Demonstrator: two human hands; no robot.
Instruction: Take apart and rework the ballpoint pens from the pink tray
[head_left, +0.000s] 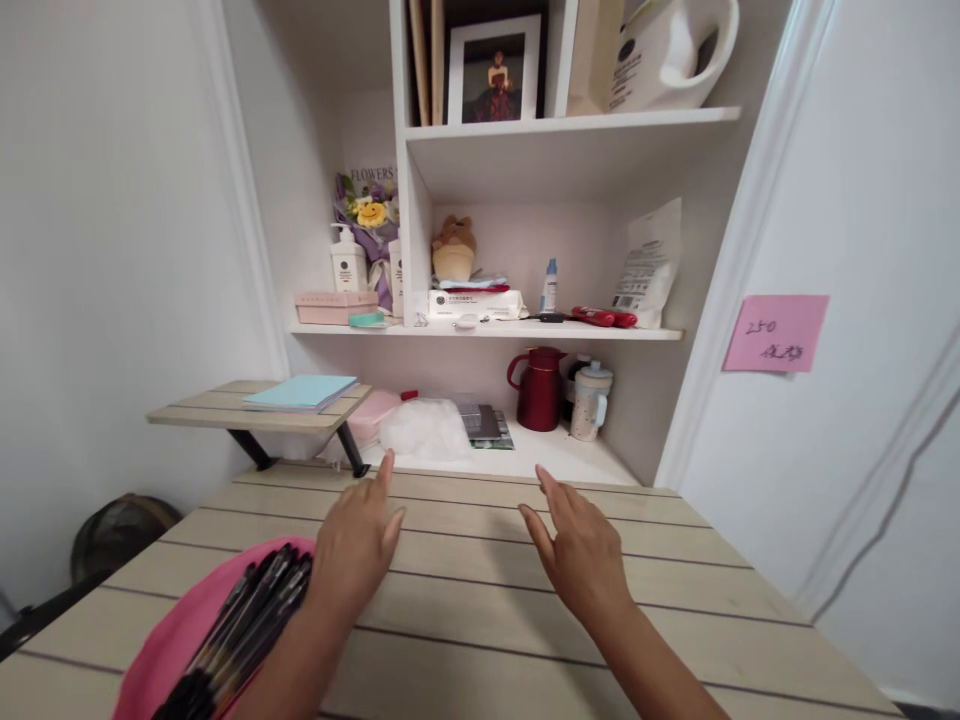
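Hovering left hand [356, 545] and right hand [581, 555] over table [465, 620], fingers [386, 472] spread, gripping nothing. Black brushes [247, 620], maybe pens, at table's near left corner just beside left hand, bundled on pink pouch [176, 630] so none roll.

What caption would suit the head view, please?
Empty left hand and right hand over wooden table, beside black pens.

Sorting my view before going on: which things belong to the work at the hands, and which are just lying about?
In hand: left hand, open, beside black pens on pink holder; right hand, open, above table.
Lying about: blue notebook, red jug, plastic bag, pink note.
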